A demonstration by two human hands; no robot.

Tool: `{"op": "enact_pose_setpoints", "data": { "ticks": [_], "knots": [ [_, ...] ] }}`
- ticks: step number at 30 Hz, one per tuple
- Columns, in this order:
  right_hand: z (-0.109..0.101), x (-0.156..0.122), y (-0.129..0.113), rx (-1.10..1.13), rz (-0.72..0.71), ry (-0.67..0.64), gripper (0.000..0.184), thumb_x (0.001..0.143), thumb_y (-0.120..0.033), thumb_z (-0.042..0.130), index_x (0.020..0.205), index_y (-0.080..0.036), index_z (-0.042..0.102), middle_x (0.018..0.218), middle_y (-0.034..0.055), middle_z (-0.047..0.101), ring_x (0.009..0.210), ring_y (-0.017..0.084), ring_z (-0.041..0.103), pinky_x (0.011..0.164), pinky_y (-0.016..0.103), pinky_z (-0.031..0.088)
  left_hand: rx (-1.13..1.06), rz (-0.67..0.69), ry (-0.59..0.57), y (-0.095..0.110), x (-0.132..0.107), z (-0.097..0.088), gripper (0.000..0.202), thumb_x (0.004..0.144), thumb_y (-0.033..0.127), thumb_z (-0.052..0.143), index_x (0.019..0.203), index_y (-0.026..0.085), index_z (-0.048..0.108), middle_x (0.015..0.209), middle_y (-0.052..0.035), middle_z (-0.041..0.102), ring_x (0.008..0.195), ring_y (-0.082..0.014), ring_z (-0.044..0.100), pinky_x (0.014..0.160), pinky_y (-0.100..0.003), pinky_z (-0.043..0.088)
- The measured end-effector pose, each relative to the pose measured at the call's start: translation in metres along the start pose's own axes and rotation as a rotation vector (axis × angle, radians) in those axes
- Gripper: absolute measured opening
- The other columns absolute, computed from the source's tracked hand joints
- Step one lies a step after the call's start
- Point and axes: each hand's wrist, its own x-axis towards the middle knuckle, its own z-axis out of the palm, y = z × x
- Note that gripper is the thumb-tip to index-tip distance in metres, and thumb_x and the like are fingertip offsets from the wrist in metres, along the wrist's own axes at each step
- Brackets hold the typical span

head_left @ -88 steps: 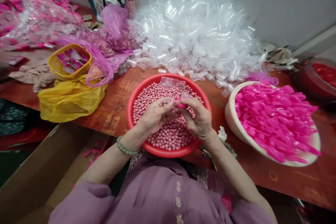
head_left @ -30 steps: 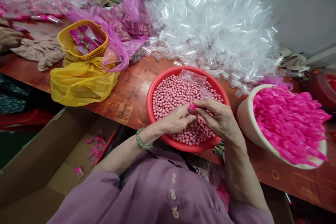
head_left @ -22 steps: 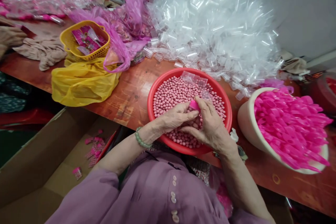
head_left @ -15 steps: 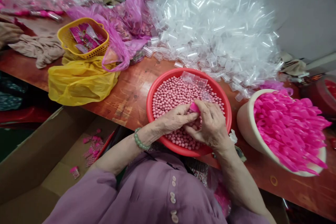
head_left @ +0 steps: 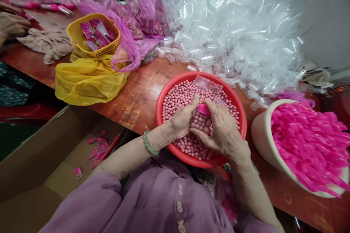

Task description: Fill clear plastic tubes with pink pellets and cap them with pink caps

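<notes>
Between my hands is a small clear jar (head_left: 201,122) filled with pink beads, upright, with a bright pink lid (head_left: 203,109) on top. My left hand (head_left: 182,121) closes on its left side, thumb up by the lid. On the other side, my right hand (head_left: 225,127) grips it with the thumb low across the front and the fingers near the lid. Both hands are over a red basin (head_left: 159,111) full of loose pink beads (head_left: 179,98). Some clear empty containers (head_left: 203,81) lie on the beads at the basin's far side.
Behind the basin rises a big heap of clear plastic containers (head_left: 232,36). A white bucket (head_left: 261,134) of pink plastic pieces (head_left: 308,142) stands right. Leftward are a yellow basket (head_left: 115,47), a yellow bag (head_left: 90,82) and another person's hand (head_left: 12,23). A cardboard box (head_left: 35,145) sits below.
My hands have moved apart a little around the jar, so its bead-filled body and pink lid now show. Another person's hand has come further into view at left. The view has shifted slightly.
</notes>
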Motion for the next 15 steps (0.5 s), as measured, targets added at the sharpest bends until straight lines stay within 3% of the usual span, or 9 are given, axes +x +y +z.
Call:
{"op": "enact_pose_setpoints", "data": {
  "ticks": [3, 8, 15],
  "knots": [
    [0.009, 0.000, 0.001, 0.080, 0.053, 0.010, 0.083, 0.090, -0.050, 0.063, 0.154, -0.012, 0.026, 0.135, 0.0246, 0.059, 0.120, 0.038, 0.062, 0.095, 0.058, 0.055, -0.050, -0.087, 0.115, 0.002, 0.006, -0.001, 0.063, 0.087, 0.075, 0.047, 0.068, 0.017, 0.061, 0.051, -0.0038, 0.058, 0.044, -0.0136, 0.055, 0.047, -0.027, 0.048],
    [0.017, 0.001, 0.004, 0.065, -0.026, 0.140, 0.075, 0.086, -0.048, 0.066, 0.147, -0.015, 0.037, 0.117, 0.0191, 0.066, 0.107, 0.034, 0.065, 0.089, 0.054, 0.057, -0.046, -0.067, 0.270, 0.002, 0.003, 0.007, 0.044, 0.093, 0.054, 0.050, 0.071, 0.018, 0.060, 0.050, -0.0008, 0.058, 0.038, -0.0104, 0.050, 0.038, -0.022, 0.041],
    [0.019, 0.000, 0.008, -0.052, -0.202, 0.204, 0.079, 0.089, -0.049, 0.062, 0.150, -0.008, 0.035, 0.100, 0.0179, 0.072, 0.086, 0.030, 0.070, 0.074, 0.044, 0.057, 0.028, -0.027, 0.277, -0.001, -0.006, 0.011, 0.041, 0.091, 0.052, 0.051, 0.068, 0.018, 0.054, 0.045, 0.0024, 0.052, 0.033, -0.0077, 0.045, 0.033, -0.018, 0.035]
  ]
}}
